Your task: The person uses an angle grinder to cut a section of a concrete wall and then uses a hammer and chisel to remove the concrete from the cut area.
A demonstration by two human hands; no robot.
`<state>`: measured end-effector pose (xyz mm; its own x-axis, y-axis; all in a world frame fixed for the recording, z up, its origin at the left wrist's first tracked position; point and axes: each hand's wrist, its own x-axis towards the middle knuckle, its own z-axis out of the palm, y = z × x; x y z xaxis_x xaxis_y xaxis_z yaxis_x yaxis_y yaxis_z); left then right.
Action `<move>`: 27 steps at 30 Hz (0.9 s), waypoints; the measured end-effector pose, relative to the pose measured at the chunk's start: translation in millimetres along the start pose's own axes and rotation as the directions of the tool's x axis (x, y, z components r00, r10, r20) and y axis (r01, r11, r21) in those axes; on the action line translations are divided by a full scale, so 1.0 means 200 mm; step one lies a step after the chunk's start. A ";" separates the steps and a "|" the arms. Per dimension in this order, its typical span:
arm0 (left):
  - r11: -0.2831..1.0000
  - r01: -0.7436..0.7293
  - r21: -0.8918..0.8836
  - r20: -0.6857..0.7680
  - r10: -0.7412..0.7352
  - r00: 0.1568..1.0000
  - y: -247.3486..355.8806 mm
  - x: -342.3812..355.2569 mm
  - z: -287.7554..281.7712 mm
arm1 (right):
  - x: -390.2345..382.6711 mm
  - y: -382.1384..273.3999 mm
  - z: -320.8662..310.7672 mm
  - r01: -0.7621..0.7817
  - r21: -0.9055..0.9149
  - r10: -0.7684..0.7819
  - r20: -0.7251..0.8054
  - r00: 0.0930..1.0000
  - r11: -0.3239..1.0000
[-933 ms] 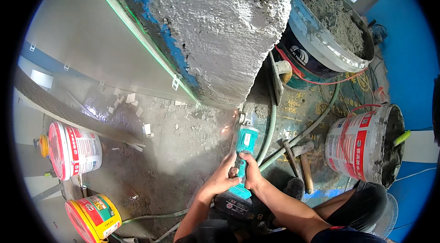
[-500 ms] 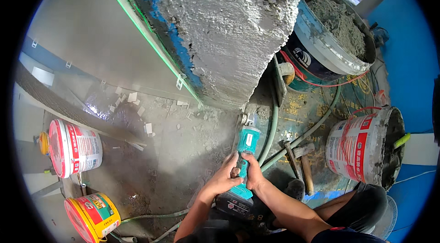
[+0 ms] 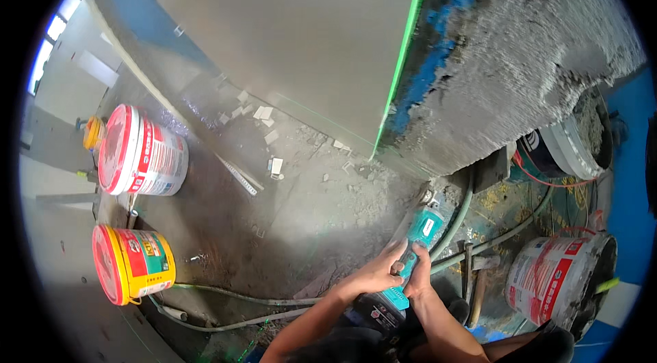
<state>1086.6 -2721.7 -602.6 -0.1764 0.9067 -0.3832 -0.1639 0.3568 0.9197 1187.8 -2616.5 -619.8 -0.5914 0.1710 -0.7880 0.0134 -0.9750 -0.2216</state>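
Note:
A teal cordless angle grinder (image 3: 425, 225) with a black battery lies between both of my hands at lower centre. My left hand (image 3: 384, 268) is closed around the tool's body from the left. My right hand (image 3: 419, 270) grips it from the right, thumb upward. The grinder's metal head (image 3: 429, 193) points away from me, just below the lower edge of a rough grey plastered column (image 3: 506, 69) with blue patches. Whether the disc touches anything is unclear in the pale haze around it. A hammer (image 3: 477, 288) lies on the floor to the right of my right hand.
Two lidded buckets, white (image 3: 161, 154) and yellow (image 3: 147, 264), stand left. Mortar buckets stand right (image 3: 568, 158) and lower right (image 3: 540, 274). Hoses (image 3: 253, 300) cross the floor. A smooth wall panel (image 3: 280, 34) with a green laser line adjoins the column. Rubble (image 3: 277, 168) and a long strip (image 3: 233, 171) lie left.
My view has swung left, so the scene shifts right and more of the left room shows. The orange sparks seen earlier at the grinder head are gone. Both hands still hold the grinder.

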 end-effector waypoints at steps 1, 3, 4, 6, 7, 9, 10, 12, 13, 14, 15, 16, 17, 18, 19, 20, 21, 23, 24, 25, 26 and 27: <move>0.999 -0.016 0.029 -0.010 0.016 1.000 0.00 0.00 0.00 | 0.00 0.00 -0.01 0.006 -0.004 -0.006 -0.009 1.000 1.000; 0.997 0.032 -0.075 0.021 -0.031 0.999 0.00 -0.01 -0.01 | 0.00 0.01 -0.01 0.019 -0.009 -0.019 -0.027 0.999 1.000; 0.996 0.033 -0.082 0.021 -0.032 0.999 -0.01 -0.01 0.00 | 0.00 0.00 0.00 0.026 -0.015 -0.026 -0.021 0.999 1.000; 0.996 0.037 -0.084 0.022 -0.035 0.999 -0.01 -0.01 0.00 | 0.00 0.01 0.00 0.036 -0.002 -0.036 0.021 0.999 0.999; 0.995 0.025 -0.094 0.023 -0.022 0.999 -0.02 -0.01 0.00 | 0.00 0.00 0.00 0.045 0.007 -0.045 0.040 0.998 0.999; 0.994 0.003 -0.109 0.030 0.001 1.000 -0.03 0.00 0.00 | -0.01 0.00 0.03 0.070 -0.026 -0.071 -0.046 0.996 0.997; 0.995 0.017 -0.099 0.036 -0.014 0.999 -0.03 0.01 0.00 | -0.01 0.00 0.02 0.087 -0.033 -0.089 -0.047 0.995 0.996; 0.996 0.012 -0.094 0.027 -0.010 1.000 -0.01 0.01 -0.01 | 0.01 0.00 0.02 0.098 -0.038 -0.100 -0.036 0.994 0.994; 0.995 0.008 -0.098 0.032 -0.005 0.999 -0.01 0.01 -0.01 | 0.02 0.00 0.00 0.080 -0.031 -0.080 -0.025 0.996 0.996; 0.996 0.011 -0.092 0.033 -0.008 0.999 -0.01 0.02 -0.01 | 0.03 -0.01 -0.01 0.060 -0.023 -0.061 -0.013 0.998 0.998; 0.996 0.014 -0.086 0.034 -0.011 0.999 -0.01 0.02 -0.01 | 0.03 -0.01 -0.02 0.041 -0.014 -0.041 0.000 0.999 0.999; 0.997 0.020 -0.077 0.032 -0.018 0.999 -0.01 0.02 -0.02 | 0.01 -0.01 0.01 0.031 -0.025 -0.032 -0.035 0.999 0.999; 0.997 0.018 -0.076 0.030 -0.015 0.999 -0.01 0.01 -0.02 | 0.01 0.00 0.00 0.019 -0.012 -0.019 -0.023 1.000 1.000; 0.997 0.015 -0.075 0.028 -0.013 1.000 -0.01 0.01 -0.02 | 0.02 0.00 -0.01 0.005 0.001 -0.005 -0.010 1.000 1.000; 0.997 0.011 -0.073 0.026 -0.009 1.000 0.00 0.01 -0.02 | 0.02 -0.01 -0.02 -0.006 0.012 0.006 0.004 1.000 1.000; 0.997 0.018 -0.070 0.029 -0.016 0.999 0.00 0.02 -0.02 | 0.01 -0.01 0.00 0.007 0.007 -0.007 -0.031 1.000 1.000; 0.998 0.004 -0.064 0.028 -0.003 1.000 -0.01 0.02 -0.01 | 0.02 -0.01 -0.01 0.011 0.003 -0.011 -0.018 1.000 1.000; 0.998 -0.019 -0.056 0.025 0.020 0.999 -0.03 0.03 -0.01 | 0.02 -0.01 -0.01 0.014 -0.003 -0.014 0.004 1.000 1.000; 0.998 -0.034 -0.054 0.024 0.035 0.999 -0.04 0.02 -0.01 | 0.01 -0.01 0.00 0.022 0.000 -0.022 -0.024 0.999 1.000; 0.999 -0.035 -0.023 0.022 0.036 0.999 -0.06 0.02 -0.02 | 0.01 0.00 0.02 0.021 0.000 -0.021 -0.027 0.999 1.000; 0.999 -0.037 0.007 0.020 0.037 0.999 -0.08 0.02 -0.02 | 0.01 0.00 0.03 0.019 -0.001 -0.019 -0.031 0.999 1.000; 0.999 -0.038 0.038 0.018 0.038 0.999 -0.09 0.02 -0.02 | 0.01 0.01 0.03 0.018 -0.002 -0.018 -0.034 0.999 1.000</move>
<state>1084.5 -2725.0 -621.5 -0.1652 0.9233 -0.3467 -0.1203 0.3301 0.9363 1181.7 -2618.2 -617.5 -0.5636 0.1930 -0.8032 0.0045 -0.9716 -0.2367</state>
